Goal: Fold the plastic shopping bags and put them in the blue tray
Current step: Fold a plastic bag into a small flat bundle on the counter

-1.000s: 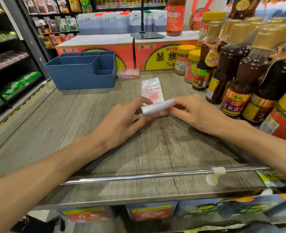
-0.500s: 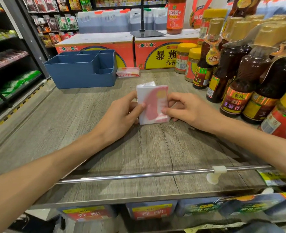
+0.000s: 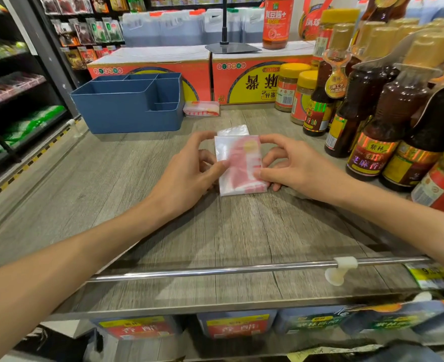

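Observation:
A white plastic shopping bag with red print is folded into a small upright rectangle on the grey wooden shelf top. My left hand pinches its left edge between thumb and fingers. My right hand pinches the right edge the same way. A bit of the bag's far end sticks out behind the fold. A second folded bag lies flat beside the blue tray, which stands at the back left with several compartments.
Dark sauce bottles and yellow-lidded jars crowd the right side. Two red and yellow cartons stand along the back. A metal rail runs along the shelf's near edge. A store aisle drops off at the left.
The far end of the bag has been folded over toward me, turning a long strip into a short rectangle. Both hands now hold it by its side edges, slightly farther from me.

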